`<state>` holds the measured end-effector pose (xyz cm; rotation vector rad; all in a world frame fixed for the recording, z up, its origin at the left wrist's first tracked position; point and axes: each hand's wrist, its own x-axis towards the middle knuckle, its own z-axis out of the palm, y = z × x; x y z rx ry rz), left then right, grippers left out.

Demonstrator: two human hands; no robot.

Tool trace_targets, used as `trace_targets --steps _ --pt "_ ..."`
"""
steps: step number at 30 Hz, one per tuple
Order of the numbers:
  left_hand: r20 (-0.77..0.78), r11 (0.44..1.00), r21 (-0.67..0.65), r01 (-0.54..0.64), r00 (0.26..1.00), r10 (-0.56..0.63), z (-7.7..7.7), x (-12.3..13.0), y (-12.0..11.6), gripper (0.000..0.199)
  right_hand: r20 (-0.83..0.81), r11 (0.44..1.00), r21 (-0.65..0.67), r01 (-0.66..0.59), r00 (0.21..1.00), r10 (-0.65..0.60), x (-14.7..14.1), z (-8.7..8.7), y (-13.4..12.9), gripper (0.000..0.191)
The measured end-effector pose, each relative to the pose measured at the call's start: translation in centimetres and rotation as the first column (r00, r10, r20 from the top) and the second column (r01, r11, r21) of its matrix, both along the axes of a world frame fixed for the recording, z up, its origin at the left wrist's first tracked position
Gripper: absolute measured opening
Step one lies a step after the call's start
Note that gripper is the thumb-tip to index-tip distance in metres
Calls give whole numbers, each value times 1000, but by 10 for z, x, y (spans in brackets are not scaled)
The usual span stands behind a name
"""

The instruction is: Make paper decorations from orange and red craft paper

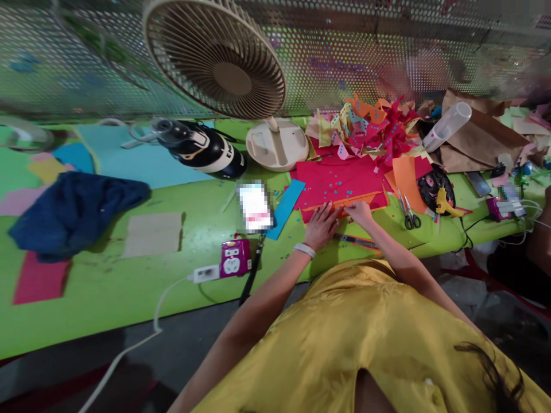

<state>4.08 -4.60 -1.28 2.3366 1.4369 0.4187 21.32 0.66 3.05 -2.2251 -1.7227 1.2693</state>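
Observation:
My left hand (322,225) lies with fingers stretched on a folded strip of orange paper (357,199), pressing it down. At the strip's near edge, the fingers of my right hand (360,213) are closed on the paper. Beneath the strip are red paper sheets (321,182) sprinkled with small blue bits. A blue paper strip (286,207) is to the left of the hands. Just in front of me, partly under my right forearm, rests a dark, narrow tool (355,240) whose kind I cannot make out. Scissors (408,212) lie to the right.
A fan (278,146) stands behind, beside a black bottle (206,150). Cut paper (370,129) is heaped at the back. Left are a phone (255,206), a purple power socket (235,258) and dark blue cloth (77,212). A yellow glue gun (445,202) lies right; another person's arm (543,229) shows there.

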Motion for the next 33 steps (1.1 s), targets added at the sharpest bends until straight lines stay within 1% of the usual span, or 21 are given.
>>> trace_targets --steps 6,11,16,20,23,26,29,33 --pt "-19 1000 15 25 1000 -25 -2 -1 -1 52 41 999 49 1 999 -3 0 0 -7 31" --pt "-42 995 69 67 997 -64 0 3 -7 48 51 998 62 2 999 -6 1 -4 -8 29" --pt "-36 990 87 109 994 -107 0 9 -13 53 39 996 86 0 999 -3 0 -6 -9 30" --pt "-54 990 82 115 992 -111 -2 10 -14 53 38 992 126 0 999 -5 3 -3 -11 26" --pt "-73 990 70 118 991 -113 -4 9 -14 54 41 986 168 3 999 -10 10 1 -16 25" --pt "-88 990 51 132 988 -127 -5 8 -13 54 110 975 220 -38 994 14 19 3 -23 24" --pt "-100 988 46 148 985 -143 -5 7 -12 56 193 967 224 -120 978 76 27 0 -28 22" --pt "-106 985 65 159 983 -152 -3 6 -11 57 194 967 205 -150 975 110 31 -8 -30 19"
